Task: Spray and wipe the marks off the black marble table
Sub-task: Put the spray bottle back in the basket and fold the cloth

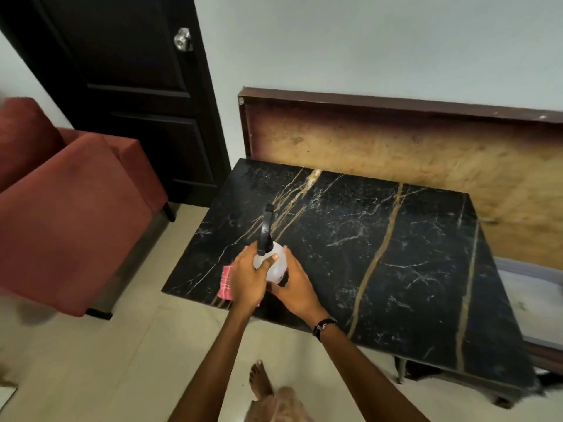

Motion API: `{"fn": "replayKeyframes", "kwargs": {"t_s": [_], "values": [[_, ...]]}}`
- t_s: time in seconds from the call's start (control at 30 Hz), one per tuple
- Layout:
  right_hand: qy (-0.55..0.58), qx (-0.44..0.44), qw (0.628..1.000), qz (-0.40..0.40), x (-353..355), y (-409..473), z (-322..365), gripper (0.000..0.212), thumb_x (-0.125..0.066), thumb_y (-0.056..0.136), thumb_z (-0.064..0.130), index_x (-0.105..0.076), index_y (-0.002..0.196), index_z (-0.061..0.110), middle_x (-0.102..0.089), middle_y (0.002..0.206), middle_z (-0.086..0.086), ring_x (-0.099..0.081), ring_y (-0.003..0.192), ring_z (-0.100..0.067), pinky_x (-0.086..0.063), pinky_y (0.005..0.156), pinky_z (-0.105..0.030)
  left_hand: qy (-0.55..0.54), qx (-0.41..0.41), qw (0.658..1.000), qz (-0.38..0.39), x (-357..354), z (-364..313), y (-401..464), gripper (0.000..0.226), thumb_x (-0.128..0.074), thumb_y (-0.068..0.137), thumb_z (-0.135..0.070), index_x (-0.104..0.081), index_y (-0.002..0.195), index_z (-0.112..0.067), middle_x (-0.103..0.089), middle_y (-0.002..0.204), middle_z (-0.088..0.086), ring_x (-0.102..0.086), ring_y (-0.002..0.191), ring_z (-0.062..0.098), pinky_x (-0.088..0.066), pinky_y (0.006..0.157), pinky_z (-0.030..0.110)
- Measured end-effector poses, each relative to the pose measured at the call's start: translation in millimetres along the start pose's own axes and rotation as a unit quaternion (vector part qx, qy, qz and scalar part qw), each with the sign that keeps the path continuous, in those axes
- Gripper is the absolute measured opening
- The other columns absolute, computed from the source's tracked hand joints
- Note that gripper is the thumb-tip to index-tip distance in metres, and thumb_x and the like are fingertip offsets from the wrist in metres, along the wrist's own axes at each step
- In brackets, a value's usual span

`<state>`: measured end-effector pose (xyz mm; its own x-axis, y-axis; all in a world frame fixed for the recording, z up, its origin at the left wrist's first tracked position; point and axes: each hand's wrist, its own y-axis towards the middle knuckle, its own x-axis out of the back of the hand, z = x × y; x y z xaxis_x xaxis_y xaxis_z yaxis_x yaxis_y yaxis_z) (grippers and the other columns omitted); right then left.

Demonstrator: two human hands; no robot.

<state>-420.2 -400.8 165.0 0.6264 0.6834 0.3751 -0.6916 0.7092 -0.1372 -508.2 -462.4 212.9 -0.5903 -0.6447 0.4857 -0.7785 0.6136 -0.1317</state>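
A black marble table with gold and white veins fills the middle and right. Over its near left corner I hold a white spray bottle with a black trigger head that points away from me. My left hand wraps the bottle from the left, thumb across its front. My right hand cups the bottle from the right and below. A pink checked cloth lies on the table's near left corner, partly hidden under my left hand. Faint whitish specks show on the marble beyond the nozzle.
A red armchair stands left of the table. A dark door is behind it. A wooden board leans on the wall behind the table. My bare foot rests on the tiled floor by the table's near edge.
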Motion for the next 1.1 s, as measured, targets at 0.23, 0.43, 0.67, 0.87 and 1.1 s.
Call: {"fn": "replayKeyframes", "kwargs": {"t_s": [0.23, 0.43, 0.67, 0.87, 1.1], "values": [[-0.044, 0.021, 0.989, -0.137, 84, -81, -27, 0.074, -0.064, 0.090, 0.017, -0.021, 0.150, 0.016, -0.025, 0.154, -0.004, -0.030, 0.141, -0.018, -0.028, 0.116, -0.032, 0.016, -0.064, 0.996, 0.056, -92, -43, -76, 0.048, -0.051, 0.079, -0.060, -0.056, 0.118, -0.033, -0.065, 0.120, 0.001, -0.059, 0.114, 0.022, -0.051, 0.091, 0.049], [0.000, -0.010, 0.972, -0.234, 155, -128, -48, 0.071, -0.052, 0.089, 0.052, -0.021, 0.148, 0.030, -0.027, 0.146, 0.012, -0.036, 0.132, -0.010, -0.037, 0.108, -0.033, 0.003, -0.111, 0.990, 0.093, -160, -91, -128, 0.042, -0.060, 0.082, -0.049, -0.056, 0.121, -0.035, -0.060, 0.129, -0.001, -0.052, 0.124, 0.020, -0.048, 0.098, 0.046], [0.095, -0.059, 0.920, -0.375, 232, -133, -86, 0.044, -0.036, 0.094, 0.064, -0.044, 0.128, 0.037, -0.056, 0.118, 0.010, -0.059, 0.104, -0.006, -0.050, 0.088, -0.034, -0.003, -0.180, 0.969, 0.167, -239, -135, -152, 0.033, -0.062, 0.084, -0.040, -0.058, 0.116, -0.034, -0.061, 0.126, -0.004, -0.053, 0.121, 0.017, -0.048, 0.097, 0.039], [0.064, -0.091, 0.898, -0.426, 308, -124, -121, 0.043, -0.039, 0.092, 0.064, -0.048, 0.123, 0.035, -0.060, 0.115, 0.006, -0.060, 0.101, -0.010, -0.048, 0.088, -0.039, 0.001, -0.199, 0.957, 0.212, -319, -173, -150, 0.037, -0.062, 0.082, -0.045, -0.059, 0.117, -0.034, -0.061, 0.126, -0.005, -0.052, 0.123, 0.017, -0.047, 0.099, 0.045], [-0.113, -0.112, 0.906, -0.392, 395, -113, -163, 0.070, -0.060, 0.089, 0.031, -0.025, 0.148, 0.016, -0.042, 0.136, -0.010, -0.050, 0.117, -0.023, -0.051, 0.091, -0.041, -0.014, -0.207, 0.939, 0.275, -399, -212, -137, 0.046, -0.069, 0.076, -0.044, -0.059, 0.120, -0.031, -0.061, 0.128, -0.006, -0.052, 0.121, 0.014, -0.047, 0.097, 0.040]]}}
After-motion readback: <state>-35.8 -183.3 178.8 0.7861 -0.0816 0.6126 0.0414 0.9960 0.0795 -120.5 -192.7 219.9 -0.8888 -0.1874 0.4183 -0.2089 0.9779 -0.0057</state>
